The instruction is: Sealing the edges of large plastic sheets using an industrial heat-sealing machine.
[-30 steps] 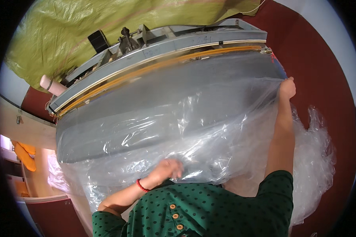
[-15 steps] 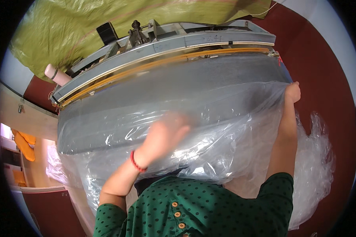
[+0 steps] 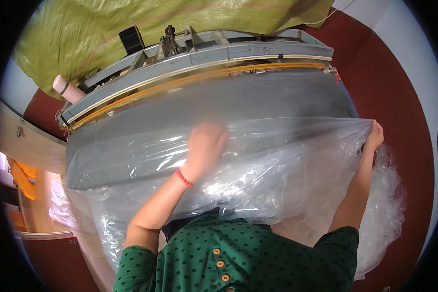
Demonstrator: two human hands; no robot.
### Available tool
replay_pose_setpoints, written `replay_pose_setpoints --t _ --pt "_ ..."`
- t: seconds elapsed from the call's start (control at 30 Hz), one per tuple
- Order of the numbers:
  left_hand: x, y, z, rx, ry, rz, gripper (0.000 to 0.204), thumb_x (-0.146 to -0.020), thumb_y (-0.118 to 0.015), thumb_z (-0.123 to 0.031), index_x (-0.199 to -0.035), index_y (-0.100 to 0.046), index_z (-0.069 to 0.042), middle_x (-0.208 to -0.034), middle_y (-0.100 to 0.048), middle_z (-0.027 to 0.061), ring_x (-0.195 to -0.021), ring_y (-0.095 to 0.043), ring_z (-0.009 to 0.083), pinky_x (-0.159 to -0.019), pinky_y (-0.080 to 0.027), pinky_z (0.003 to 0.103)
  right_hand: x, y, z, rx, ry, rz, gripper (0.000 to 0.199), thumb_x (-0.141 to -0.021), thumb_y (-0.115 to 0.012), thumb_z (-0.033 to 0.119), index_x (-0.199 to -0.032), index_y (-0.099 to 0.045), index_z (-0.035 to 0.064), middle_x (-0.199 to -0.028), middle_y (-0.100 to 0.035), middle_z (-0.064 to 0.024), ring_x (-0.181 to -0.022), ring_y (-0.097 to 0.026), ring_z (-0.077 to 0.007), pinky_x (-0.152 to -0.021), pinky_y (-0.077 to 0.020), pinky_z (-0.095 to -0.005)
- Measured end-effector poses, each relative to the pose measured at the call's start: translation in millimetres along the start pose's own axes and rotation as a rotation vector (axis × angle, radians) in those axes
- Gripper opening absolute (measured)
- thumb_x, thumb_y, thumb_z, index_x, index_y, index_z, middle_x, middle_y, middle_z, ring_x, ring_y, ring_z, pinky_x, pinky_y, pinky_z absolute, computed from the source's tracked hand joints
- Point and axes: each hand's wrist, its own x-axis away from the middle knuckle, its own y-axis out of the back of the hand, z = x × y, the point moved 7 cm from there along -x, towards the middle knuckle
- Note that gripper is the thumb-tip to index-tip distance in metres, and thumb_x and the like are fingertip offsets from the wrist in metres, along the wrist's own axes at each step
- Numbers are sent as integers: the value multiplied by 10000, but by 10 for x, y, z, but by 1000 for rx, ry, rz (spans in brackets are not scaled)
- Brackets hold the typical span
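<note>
1. The right hand (image 3: 375,136) is gripping the edge of a clear plastic sheet (image 3: 277,185), which is running taut toward it.
2. The left hand (image 3: 207,143), blurred, is reaching over the sheet; contact is unclear.
3. The sheet is partly covering a grey table (image 3: 287,92).
4. A metal frame (image 3: 209,56) is lying along the table's far side.
5. A black phone (image 3: 131,40) is resting by the frame.

Two hands (image 3: 207,146) (image 3: 375,136), one clear plastic sheet (image 3: 297,160), one red bracelet (image 3: 184,178), one pink cylinder (image 3: 66,87)

Plastic sheet (image 3: 282,173) — glossy, crinkled; metal frame (image 3: 214,54) — matt.
</note>
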Motion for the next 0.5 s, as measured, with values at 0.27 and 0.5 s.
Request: replay_pose_setpoints --t 0.27,0.5 --pt "-101 109 265 33 13 -224 78 -689 -615 -57 -748 -569 -34 -738 -558 88 -746 -508 274 -663 -405 362 -101 298 456 17 24 3 188 -786 -638 193 -831 -634 11 -802 -613 -33 -731 -530 -94 -700 -433 -237" --pt "102 703 1473 975 650 -840 88 -859 -439 -116 -815 -494 -64 -698 -483 6 -595 -452 91 -552 -410 218 551 -1366 1036 51 240 123 228 -861 -506 232 -861 -557 9 -809 -573 -84 -751 -550 -199 -710 -436 -318"
